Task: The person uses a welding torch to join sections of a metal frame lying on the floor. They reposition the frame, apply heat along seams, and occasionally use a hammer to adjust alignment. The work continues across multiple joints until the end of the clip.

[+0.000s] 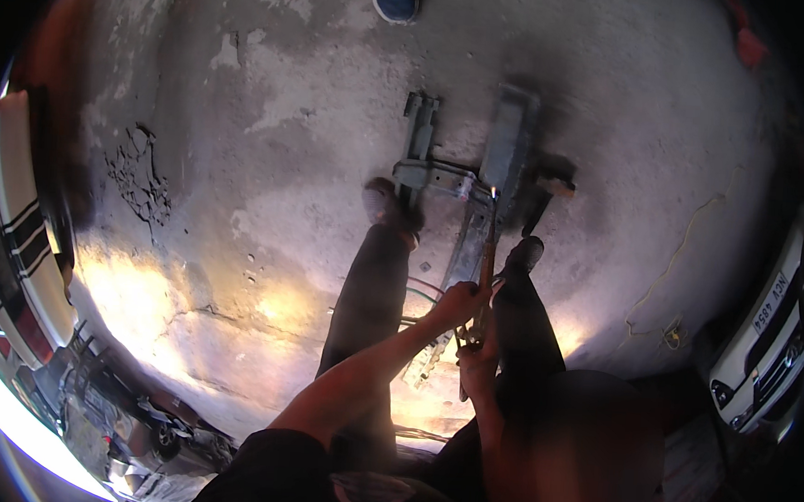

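Observation:
A gas torch (488, 255) points away from me over the floor, with a small bright flame at its tip. My left hand (461, 302) is closed around its tube. Closer to my body, my right hand (478, 362) is closed on the torch's handle, by the valves. Under the flame lies a grey metal frame (442, 177), made of a crosspiece and long rails. The flame is by the crosspiece, where it meets the wide right rail (510, 138); whether it touches the metal cannot be told. Part of the frame is hidden behind my hands and the torch.
My feet stand on either side of the frame. A hammer-like tool (539, 206) lies right of it. Another person's blue shoe (396, 0) is at the far edge. Yellow wire (679, 256) trails on the concrete. Vehicles stand left and right. A blurred dark shape (582, 451) covers the lower right.

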`<state>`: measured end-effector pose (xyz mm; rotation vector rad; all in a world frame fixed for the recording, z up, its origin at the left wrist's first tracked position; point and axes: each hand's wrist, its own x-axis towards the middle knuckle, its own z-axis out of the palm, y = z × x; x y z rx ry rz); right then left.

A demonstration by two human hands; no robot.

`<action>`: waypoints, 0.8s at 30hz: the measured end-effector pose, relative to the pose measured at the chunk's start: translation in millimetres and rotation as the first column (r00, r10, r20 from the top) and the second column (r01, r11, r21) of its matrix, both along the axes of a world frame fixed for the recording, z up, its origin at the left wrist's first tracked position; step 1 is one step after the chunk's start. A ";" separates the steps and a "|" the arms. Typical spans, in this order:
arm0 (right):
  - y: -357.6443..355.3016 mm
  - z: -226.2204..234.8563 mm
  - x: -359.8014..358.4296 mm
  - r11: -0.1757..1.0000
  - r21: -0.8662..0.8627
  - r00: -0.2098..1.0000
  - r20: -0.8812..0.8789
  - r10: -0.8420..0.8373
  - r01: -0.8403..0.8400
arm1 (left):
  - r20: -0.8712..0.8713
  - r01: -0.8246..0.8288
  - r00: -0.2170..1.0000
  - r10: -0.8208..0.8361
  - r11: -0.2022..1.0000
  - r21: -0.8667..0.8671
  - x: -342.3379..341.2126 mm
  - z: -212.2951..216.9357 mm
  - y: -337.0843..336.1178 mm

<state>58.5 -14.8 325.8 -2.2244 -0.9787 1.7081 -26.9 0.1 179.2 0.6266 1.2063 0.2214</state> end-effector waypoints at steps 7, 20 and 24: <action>-2.4 24.7 63.5 0.960 -0.004 0.960 -0.008 -0.282 0.281 | -0.011 -0.133 0.991 0.134 0.988 0.084 -56.1 -7.8 -43.9; -27.4 -24.4 233.7 0.833 -0.075 0.807 -0.214 -0.550 0.548 | -0.318 -0.055 0.947 0.041 0.998 -0.034 63.5 5.8 -100.2; -37.5 -22.3 274.4 0.826 -0.035 0.794 -0.257 -0.551 0.562 | -0.235 -0.105 0.966 0.104 0.994 0.009 161.9 32.0 -109.8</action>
